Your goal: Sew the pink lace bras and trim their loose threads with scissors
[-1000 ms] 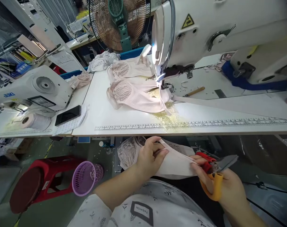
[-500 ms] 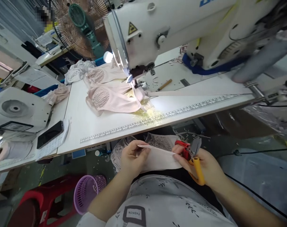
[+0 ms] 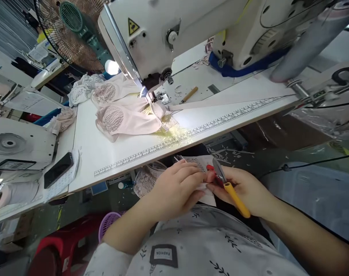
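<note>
Over my lap, my left hand (image 3: 177, 188) reaches across a pale fabric piece (image 3: 208, 197), fingers together and closed on it beside my right fingertips. My right hand (image 3: 243, 188) holds scissors (image 3: 233, 195) with orange and red handles, blades pointing up and away, while its thumb and fingertip pinch the fabric. Part of the fabric is hidden under my left hand. Lace fabric (image 3: 145, 181) hangs at the left of my lap. On the table, a pale pink bra piece (image 3: 134, 120) lies under the needle area of the sewing machine (image 3: 151, 42).
The white table (image 3: 105, 147) has a printed ruler along its front edge. A phone (image 3: 58, 170) lies on paper at the left, near a thread cone (image 3: 19, 191). Below are a red stool (image 3: 56, 243) and a purple basket (image 3: 108, 223). A fan (image 3: 76, 34) stands behind.
My left hand has moved right over the fabric to meet my right fingertips. The scissors have turned slightly in my right hand. The camera view has shifted.
</note>
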{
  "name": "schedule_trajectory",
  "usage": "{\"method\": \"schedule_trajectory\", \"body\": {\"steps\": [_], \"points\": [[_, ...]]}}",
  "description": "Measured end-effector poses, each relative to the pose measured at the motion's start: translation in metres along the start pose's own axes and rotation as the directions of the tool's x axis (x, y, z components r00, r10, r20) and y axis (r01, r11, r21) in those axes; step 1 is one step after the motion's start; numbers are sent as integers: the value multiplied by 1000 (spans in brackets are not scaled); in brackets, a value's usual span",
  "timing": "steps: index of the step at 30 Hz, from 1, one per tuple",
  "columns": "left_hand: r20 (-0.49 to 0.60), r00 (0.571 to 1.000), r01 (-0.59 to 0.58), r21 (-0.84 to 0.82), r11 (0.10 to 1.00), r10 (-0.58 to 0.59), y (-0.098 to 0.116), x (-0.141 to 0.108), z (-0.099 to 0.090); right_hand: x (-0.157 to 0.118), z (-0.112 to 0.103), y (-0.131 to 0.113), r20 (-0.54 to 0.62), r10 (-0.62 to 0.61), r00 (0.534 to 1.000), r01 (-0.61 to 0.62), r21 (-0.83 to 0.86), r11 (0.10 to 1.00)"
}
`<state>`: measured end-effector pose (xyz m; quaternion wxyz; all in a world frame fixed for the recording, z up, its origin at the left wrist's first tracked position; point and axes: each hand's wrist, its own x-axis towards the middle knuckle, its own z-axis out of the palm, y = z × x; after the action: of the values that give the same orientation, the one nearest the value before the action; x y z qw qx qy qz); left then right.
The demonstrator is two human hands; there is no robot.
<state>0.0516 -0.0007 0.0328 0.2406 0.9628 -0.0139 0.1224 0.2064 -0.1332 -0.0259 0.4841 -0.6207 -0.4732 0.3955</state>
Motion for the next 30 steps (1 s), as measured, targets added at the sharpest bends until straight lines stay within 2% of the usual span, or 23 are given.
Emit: {"method": "schedule_trajectory", "body": {"steps": [2, 4, 6, 7, 9, 11, 12, 14, 17, 20, 25, 30], "points": [[161, 985, 58, -28, 998, -53, -3, 7, 4, 1, 1, -2, 13, 20, 1000, -20, 22, 1000], [252, 959, 168, -133, 977, -130, -8, 10, 9, 0, 2, -1, 16, 53, 998, -54, 41, 998], [300, 916, 360, -331, 872, -264, -13, 8, 13, -2, 3, 2, 9, 81, 997, -82, 79, 994], [332, 877, 470, -447, 761, -347, -15, 7, 14, -3, 3, 4, 11, 94, 996, -95, 119, 988], [416, 768, 629, -634, 450, -488, -17, 2, 17, -7, 2, 11, 17, 115, 993, -116, 223, 968], [473, 673, 660, -730, 175, -568, -18, -3, 22, -12, 0, 20, 52, 120, 991, -130, 283, 950], [480, 639, 649, -756, 87, -601, -19, -6, 24, -14, -1, 25, 93, 109, 990, -130, 275, 953], [472, 585, 617, -787, -15, -659, -19, -9, 29, -18, -3, 35, 216, 74, 974, -117, 196, 973], [449, 550, 576, -814, -69, -704, -19, -12, 35, -22, -6, 44, 366, 50, 929, -86, 82, 993], [412, 534, 582, -812, -33, -738, -18, -12, 37, -24, -6, 46, 411, 16, 912, -29, 26, 999], [364, 506, 647, -760, 65, -782, -16, -10, 35, -25, -7, 41, 421, 58, 905, 12, -162, 987], [359, 494, 660, -748, 73, -792, -15, -9, 34, -21, -9, 34, 407, 112, 906, 13, -292, 956]]}}
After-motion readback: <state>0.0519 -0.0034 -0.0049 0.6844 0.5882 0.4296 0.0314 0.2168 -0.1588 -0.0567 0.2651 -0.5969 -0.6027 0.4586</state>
